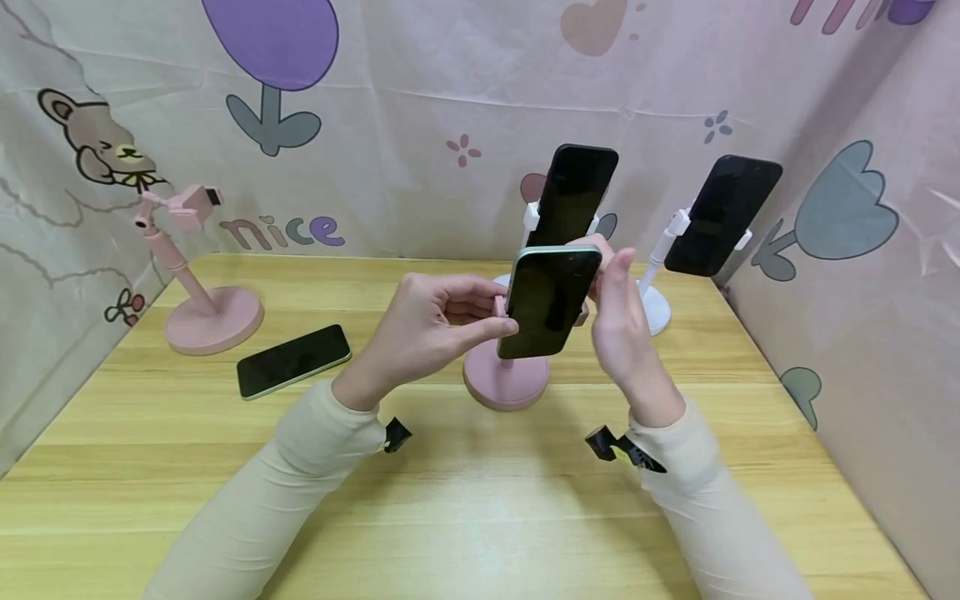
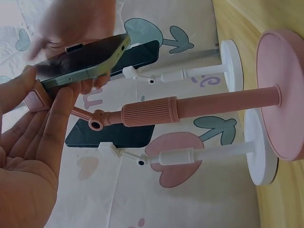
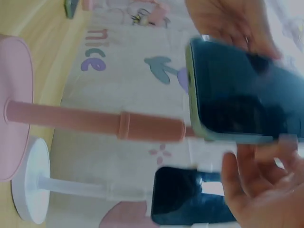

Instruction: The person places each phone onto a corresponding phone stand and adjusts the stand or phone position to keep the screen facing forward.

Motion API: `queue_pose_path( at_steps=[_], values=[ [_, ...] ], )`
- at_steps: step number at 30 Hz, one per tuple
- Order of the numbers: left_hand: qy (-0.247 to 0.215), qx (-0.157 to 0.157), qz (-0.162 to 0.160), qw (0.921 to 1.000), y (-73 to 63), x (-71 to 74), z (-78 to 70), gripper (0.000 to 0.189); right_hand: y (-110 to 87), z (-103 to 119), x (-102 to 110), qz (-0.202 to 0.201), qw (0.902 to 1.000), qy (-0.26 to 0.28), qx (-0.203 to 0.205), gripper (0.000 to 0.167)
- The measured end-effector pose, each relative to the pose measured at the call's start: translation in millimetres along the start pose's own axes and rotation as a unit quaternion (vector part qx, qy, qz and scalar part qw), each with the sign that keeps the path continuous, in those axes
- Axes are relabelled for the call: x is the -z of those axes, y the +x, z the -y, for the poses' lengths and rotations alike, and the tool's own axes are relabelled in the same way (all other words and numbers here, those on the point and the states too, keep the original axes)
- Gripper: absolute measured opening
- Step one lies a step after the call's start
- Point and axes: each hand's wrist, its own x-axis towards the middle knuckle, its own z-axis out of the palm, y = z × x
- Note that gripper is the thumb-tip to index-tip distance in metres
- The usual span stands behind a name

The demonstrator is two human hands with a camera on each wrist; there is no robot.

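Note:
A pale green phone (image 1: pixel 551 304) with a dark screen sits tilted at the top of a pink phone stand (image 2: pixel 152 110). My left hand (image 1: pixel 427 329) pinches the stand's pink clamp end at the phone's left edge, the thumb lying in front and the fingers behind. On the other side, my right hand (image 1: pixel 622 333) has its thumb raised and its fingers curled at the phone's right edge, partly hidden behind it. The phone (image 3: pixel 247 90) overlaps part of the right fingers in the right wrist view, where they are blurred.
Behind stand two white stands (image 1: pixel 655 312) (image 2: pixel 176 157), each holding a black phone (image 1: pixel 723 215) (image 1: pixel 576 192). At the left, another pink stand (image 1: pixel 213 321) holds no phone, and a phone (image 1: pixel 294 362) lies flat on the wooden table (image 1: pixel 465 533). A printed cloth (image 1: pixel 420 125) hangs behind.

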Motion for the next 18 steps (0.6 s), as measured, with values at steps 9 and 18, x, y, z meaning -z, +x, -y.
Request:
queue_pose_path(
  at_steps=[9, 18],
  values=[
    [-0.006, 0.02, -0.016, 0.9996, -0.7, -1.0, -0.4, 0.019, 13.4, -24, 31, 0.19, 0.9751, -0.036, -0.107, 0.024],
    [-0.013, 0.029, -0.024, 0.9992, -1.3, 1.4, 0.8, 0.021, 10.9, -36, 20, 0.157, 0.9662, -0.196, -0.058, 0.036]
  ],
)
